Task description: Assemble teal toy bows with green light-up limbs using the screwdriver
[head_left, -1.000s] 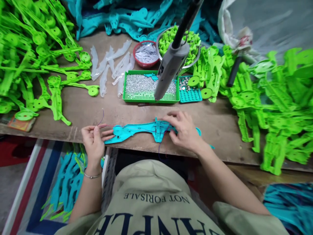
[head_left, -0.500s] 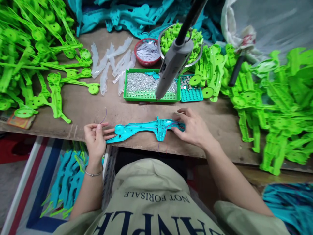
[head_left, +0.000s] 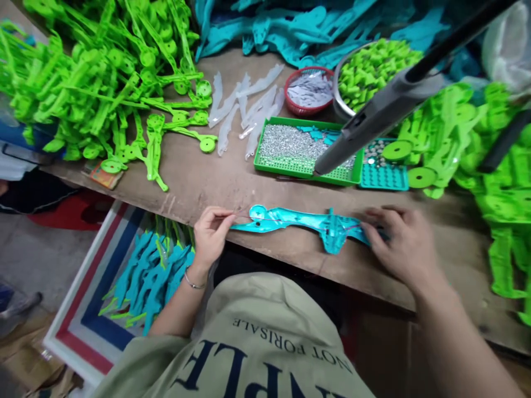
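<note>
A turquoise plastic half-shell (head_left: 298,218) lies along the table's front edge, hollow side up, with a thin reddish wire (head_left: 276,224) running lengthwise over it. At its left end, my left hand (head_left: 211,232) is closed, pinching the wire between thumb and forefinger just beyond the round end. My right hand (head_left: 402,243) is closed over the shell's right end, its thumb on the near side, slightly blurred. The fingers there hide the tip of the shell and the wire's end.
A grey electric screwdriver (head_left: 365,124) hangs over a green tray (head_left: 307,171) of screws. Beside it are a turquoise tray (head_left: 384,179), a red basket (head_left: 298,108) and a metal bowl (head_left: 342,102) of green pieces. Green parts (head_left: 120,83) heap up at left and right.
The view has swung, so the table appears shifted right. My left hand's fingers, spread before beside the shell's end, now pinch the wire, which looks straighter. The right hand stays at the right end.
</note>
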Action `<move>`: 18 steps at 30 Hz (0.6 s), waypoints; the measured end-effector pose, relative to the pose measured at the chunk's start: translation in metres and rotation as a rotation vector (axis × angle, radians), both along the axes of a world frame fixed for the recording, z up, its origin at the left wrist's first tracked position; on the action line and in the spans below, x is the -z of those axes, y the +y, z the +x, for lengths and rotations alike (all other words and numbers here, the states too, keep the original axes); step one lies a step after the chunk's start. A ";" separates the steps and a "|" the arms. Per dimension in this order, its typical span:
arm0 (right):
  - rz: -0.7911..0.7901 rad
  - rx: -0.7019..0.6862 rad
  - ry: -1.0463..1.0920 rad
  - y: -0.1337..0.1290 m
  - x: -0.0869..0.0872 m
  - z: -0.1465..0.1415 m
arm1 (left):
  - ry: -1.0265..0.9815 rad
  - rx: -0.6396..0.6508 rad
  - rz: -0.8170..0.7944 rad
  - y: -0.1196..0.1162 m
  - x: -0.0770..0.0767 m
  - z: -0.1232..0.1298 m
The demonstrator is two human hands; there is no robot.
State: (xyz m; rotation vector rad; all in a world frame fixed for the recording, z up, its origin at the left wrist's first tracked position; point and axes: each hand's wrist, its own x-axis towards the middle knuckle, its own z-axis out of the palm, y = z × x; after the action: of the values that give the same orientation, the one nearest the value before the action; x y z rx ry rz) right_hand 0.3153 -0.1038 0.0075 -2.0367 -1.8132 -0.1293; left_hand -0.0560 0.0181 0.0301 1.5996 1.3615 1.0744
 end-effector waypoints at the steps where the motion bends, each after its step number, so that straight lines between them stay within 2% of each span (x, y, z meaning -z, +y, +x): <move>1: 0.030 0.045 -0.041 0.001 -0.007 -0.001 | 0.013 0.036 0.054 -0.002 -0.001 0.003; 3: 0.108 0.158 -0.108 0.005 -0.028 -0.017 | 0.032 0.110 0.140 -0.005 -0.005 0.011; 5: 0.166 0.134 -0.066 0.016 -0.053 -0.048 | 0.054 0.175 0.220 -0.006 -0.010 0.019; 7: 0.222 -0.105 0.091 0.030 -0.073 -0.086 | 0.067 0.246 0.306 -0.006 -0.016 0.025; 9: 0.178 -0.409 0.161 0.046 -0.084 -0.122 | 0.072 0.329 0.386 -0.004 -0.022 0.028; 10: 0.127 -0.513 0.152 0.054 -0.084 -0.135 | 0.070 0.366 0.425 -0.003 -0.024 0.029; 12: 0.044 -0.608 0.130 0.067 -0.078 -0.153 | 0.051 0.406 0.486 -0.002 -0.025 0.029; 16: 0.013 -0.587 0.155 0.084 -0.054 -0.155 | 0.045 0.352 0.484 0.006 -0.015 0.025; 18: 0.035 -0.548 0.142 0.087 -0.045 -0.146 | 0.118 0.357 0.459 0.020 -0.008 0.018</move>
State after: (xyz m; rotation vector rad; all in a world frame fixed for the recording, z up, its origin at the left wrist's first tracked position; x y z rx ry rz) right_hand 0.1689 -0.0165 0.0521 -1.4169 -2.1771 0.1361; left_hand -0.0381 0.0386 0.0379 2.1709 0.8832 1.1330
